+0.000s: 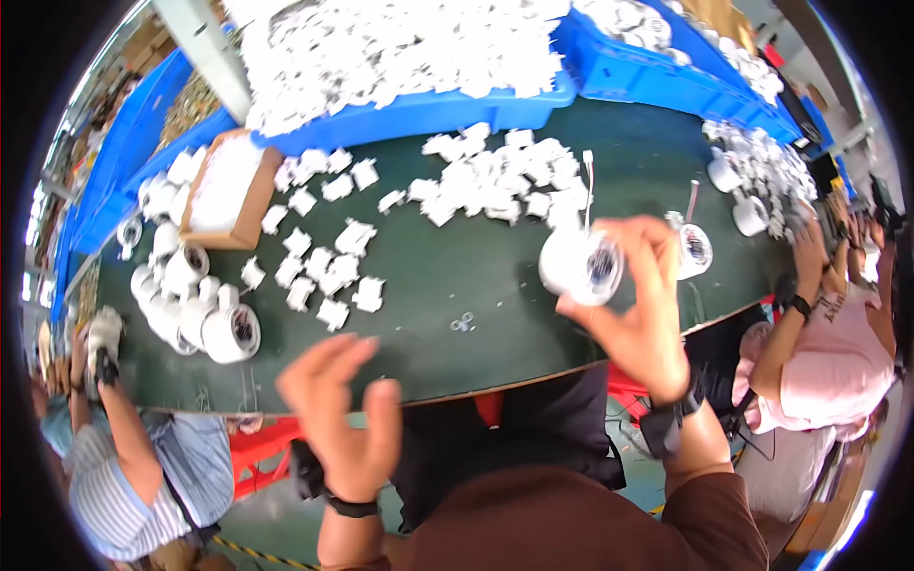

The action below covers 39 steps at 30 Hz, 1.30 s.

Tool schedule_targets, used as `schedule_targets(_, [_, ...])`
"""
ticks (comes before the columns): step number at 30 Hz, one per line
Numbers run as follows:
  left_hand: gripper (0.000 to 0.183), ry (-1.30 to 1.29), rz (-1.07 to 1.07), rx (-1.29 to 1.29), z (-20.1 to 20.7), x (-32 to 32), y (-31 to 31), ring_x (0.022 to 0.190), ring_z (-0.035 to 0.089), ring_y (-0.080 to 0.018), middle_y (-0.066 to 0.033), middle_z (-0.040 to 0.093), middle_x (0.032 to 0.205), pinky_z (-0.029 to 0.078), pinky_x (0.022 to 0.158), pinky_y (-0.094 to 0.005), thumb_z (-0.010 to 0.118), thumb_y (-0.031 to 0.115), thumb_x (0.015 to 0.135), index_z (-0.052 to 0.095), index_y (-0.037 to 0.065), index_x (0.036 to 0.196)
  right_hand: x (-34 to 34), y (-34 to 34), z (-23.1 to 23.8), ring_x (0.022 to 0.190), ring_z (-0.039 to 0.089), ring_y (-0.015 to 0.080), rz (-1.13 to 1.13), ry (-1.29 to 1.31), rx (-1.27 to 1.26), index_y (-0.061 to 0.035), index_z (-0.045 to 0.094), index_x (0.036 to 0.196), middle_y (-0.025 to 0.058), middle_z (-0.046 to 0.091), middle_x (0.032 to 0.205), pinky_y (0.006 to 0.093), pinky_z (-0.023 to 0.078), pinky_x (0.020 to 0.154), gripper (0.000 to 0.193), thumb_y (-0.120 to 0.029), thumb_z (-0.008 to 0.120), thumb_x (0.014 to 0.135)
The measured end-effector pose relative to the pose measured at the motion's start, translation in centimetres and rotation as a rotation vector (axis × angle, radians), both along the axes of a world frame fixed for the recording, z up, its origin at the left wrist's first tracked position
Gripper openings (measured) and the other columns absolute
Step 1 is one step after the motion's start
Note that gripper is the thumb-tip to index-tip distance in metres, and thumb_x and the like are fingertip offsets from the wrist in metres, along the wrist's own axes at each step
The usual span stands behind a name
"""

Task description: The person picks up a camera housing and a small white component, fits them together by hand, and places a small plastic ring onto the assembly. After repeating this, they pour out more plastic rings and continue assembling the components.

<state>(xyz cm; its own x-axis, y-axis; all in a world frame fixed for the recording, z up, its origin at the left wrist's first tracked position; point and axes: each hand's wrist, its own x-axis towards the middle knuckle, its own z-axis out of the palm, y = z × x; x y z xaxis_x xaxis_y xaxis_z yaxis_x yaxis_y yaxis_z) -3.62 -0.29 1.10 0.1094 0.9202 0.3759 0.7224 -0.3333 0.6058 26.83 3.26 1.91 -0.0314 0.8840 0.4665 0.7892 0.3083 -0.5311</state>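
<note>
My right hand has its thumb and fingers around a white cylindrical lamp-like housing. The housing is tilted with its round, dark-centred end toward my palm, and a thin wire with a white plug stands up from it. My left hand is in the air over the table's front edge, fingers apart and nothing in it. A similar housing with a wire lies just right of my right hand. Small white plastic parts are scattered ahead of my left hand, and a bigger heap lies at the middle.
White housings cluster on the left of the green table beside a cardboard box. Blue bins of white parts line the back. More parts lie at right. Co-workers sit left and right.
</note>
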Motion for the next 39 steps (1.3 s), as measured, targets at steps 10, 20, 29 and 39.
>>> schedule_targets(10, [0.049,-0.497,-0.073,-0.119,-2.5,5.9,-0.9,0.119,0.051,-0.0347,-0.0225,0.046,0.141,0.039,0.105,-0.0423,0.062,0.005,0.095,0.042,-0.005,0.139,-8.6,-3.7,-2.3,0.118,0.061,0.0321,0.591,0.426,-0.226,-0.0030,0.049,0.140,0.0219,0.053,0.139,0.0405,0.054,0.096,0.069,0.012,0.075,0.078])
schedule_targets(20, [0.032,-0.234,-0.111,0.012,-2.2,4.3,-0.1,0.106,0.054,-0.0349,-0.0175,0.061,0.121,0.043,0.091,-0.0417,0.065,0.004,0.085,0.062,0.002,0.117,-8.4,-1.6,0.2,0.088,0.062,0.0155,0.638,0.617,-0.432,-0.0006,0.068,0.115,0.0107,0.066,0.105,0.0282,0.051,0.079,0.026,0.006,0.071,0.090])
schedule_targets(29, [0.017,-0.288,-0.096,-0.067,-1.3,3.9,0.0,0.102,0.055,-0.0310,-0.0186,0.062,0.114,0.044,0.092,-0.0393,0.053,0.004,0.094,0.062,-0.002,0.106,-10.2,-2.0,-1.5,0.089,0.065,0.0123,0.435,0.728,-0.380,0.0015,0.066,0.105,0.0077,0.064,0.102,0.0258,0.053,0.075,0.014,0.009,0.065,0.094])
schedule_targets(39, [0.013,-0.290,-0.122,-0.081,-1.4,3.2,0.2,0.097,0.058,-0.0288,-0.0158,0.065,0.108,0.046,0.088,-0.0374,0.057,0.011,0.098,0.064,0.000,0.101,-8.0,-0.4,-0.8,0.091,0.064,0.0127,0.474,0.743,-0.546,0.0017,0.067,0.111,0.0086,0.067,0.106,0.0275,0.052,0.083,0.014,0.003,0.063,0.098])
